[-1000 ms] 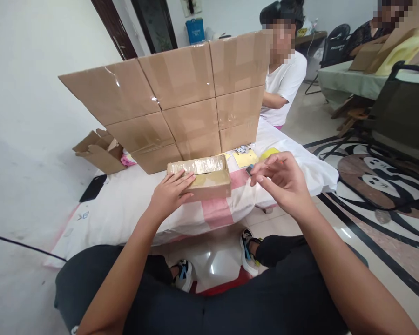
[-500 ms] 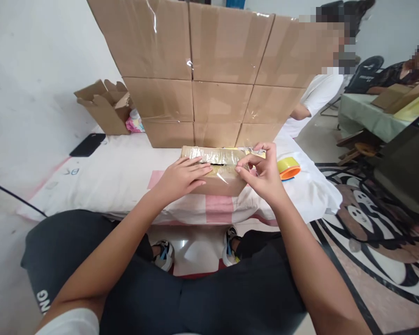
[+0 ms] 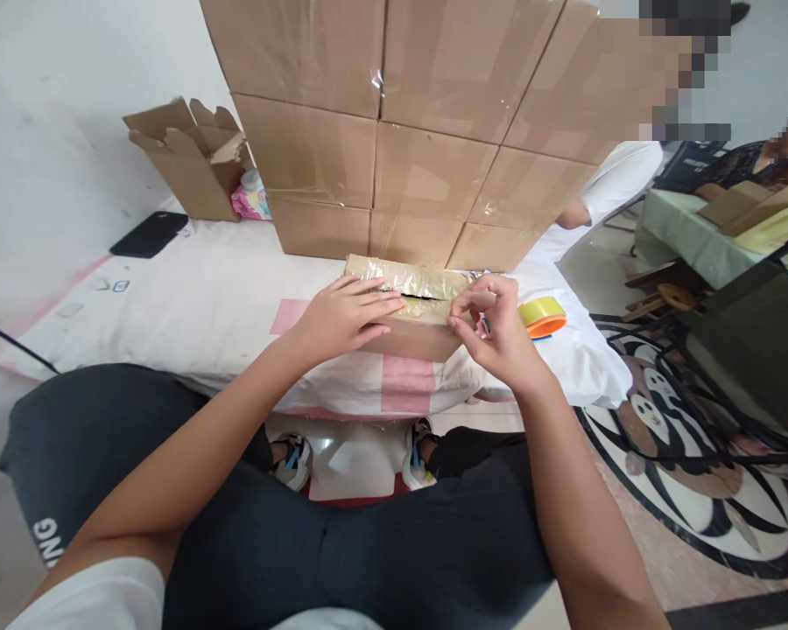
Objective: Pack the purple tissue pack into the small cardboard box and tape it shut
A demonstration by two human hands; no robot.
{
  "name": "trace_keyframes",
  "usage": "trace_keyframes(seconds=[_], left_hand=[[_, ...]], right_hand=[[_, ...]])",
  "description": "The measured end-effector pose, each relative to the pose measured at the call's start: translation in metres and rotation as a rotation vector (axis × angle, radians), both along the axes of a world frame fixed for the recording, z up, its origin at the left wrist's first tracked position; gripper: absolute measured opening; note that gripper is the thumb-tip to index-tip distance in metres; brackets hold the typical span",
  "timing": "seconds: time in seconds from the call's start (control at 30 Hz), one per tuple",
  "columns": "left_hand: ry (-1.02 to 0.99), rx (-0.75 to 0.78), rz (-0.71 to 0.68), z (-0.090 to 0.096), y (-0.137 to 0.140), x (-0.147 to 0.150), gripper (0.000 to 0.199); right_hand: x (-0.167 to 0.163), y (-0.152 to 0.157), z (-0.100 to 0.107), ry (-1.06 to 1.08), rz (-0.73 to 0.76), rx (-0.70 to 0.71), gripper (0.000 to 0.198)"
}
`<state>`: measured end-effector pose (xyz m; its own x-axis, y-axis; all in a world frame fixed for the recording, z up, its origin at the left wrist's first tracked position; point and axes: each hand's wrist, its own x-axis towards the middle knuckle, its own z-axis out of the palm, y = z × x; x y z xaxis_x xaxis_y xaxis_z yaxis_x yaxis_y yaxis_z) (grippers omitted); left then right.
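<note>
Beside white wall (image 3: 72, 122), cloth (image 3: 236, 271) under taped box (image 3: 420, 338), patterned floor (image 3: 700, 525) at right.

A tall brown cardboard screen (image 3: 433, 171) stands up on the bench (image 3: 236, 284), which has a white cloth (image 3: 276, 271) on it. To its left is an open brown box (image 3: 184, 171), with a pink packet (image 3: 252, 201) between the two. A flat black thing (image 3: 148, 234) lies near the white wall (image 3: 45, 192). On the right, a person in a white shirt (image 3: 630, 175) is partly hidden by the screen. Panda pictures (image 3: 650, 416) show on the floor (image 3: 715, 582), near a dark chair (image 3: 749, 350).
</note>
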<state>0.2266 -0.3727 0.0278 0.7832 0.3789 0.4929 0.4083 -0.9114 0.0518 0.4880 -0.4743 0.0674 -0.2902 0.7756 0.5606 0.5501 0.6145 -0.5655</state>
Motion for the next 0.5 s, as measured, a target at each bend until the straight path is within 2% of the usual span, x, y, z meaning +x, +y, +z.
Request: trace_keyframes(seconds=[0.5], left_hand=[[-0.025,-0.062,0.012,0.0005,-0.0009,0.0017,0.040]], right_hand=[[-0.0031,0.0068,-0.0043,0.007,0.005,-0.004,0.042]])
